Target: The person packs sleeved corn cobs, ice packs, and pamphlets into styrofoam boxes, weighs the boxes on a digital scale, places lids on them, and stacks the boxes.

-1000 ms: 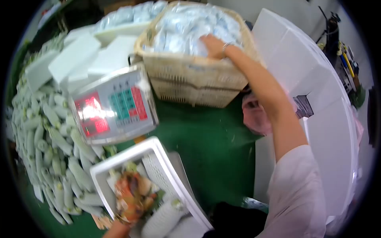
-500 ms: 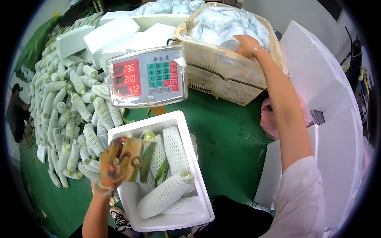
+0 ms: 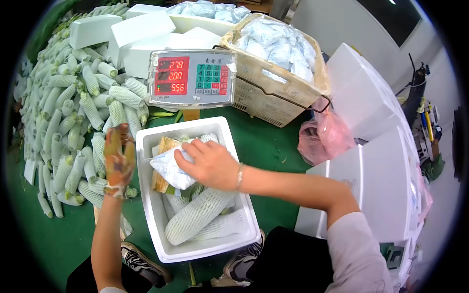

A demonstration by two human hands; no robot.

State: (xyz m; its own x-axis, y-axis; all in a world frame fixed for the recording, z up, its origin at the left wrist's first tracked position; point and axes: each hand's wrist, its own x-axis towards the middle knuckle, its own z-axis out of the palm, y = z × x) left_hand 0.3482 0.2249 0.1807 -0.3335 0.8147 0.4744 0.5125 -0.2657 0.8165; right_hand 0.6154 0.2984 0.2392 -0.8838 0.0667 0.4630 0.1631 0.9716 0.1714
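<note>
Over the white foam box, my right hand has its fingers round a pale plastic ice pack. Beneath the pack is a yellowish-brown piece, beside produce in white foam nets. My left hand, in a patterned orange and green glove, is raised with fingers apart just outside the box's left wall and holds nothing. Behind the box the scale display shows lit red digits.
Net-wrapped produce is piled at the left. A beige basket of ice packs stands behind. White foam boxes are stacked at the right, with a pink bag beside them. White foam lids lie at the back.
My right hand has moved from the basket to the foam box with an ice pack. The yellowish-brown piece has left my left hand and lies in the box. My left hand has moved outside the box.
</note>
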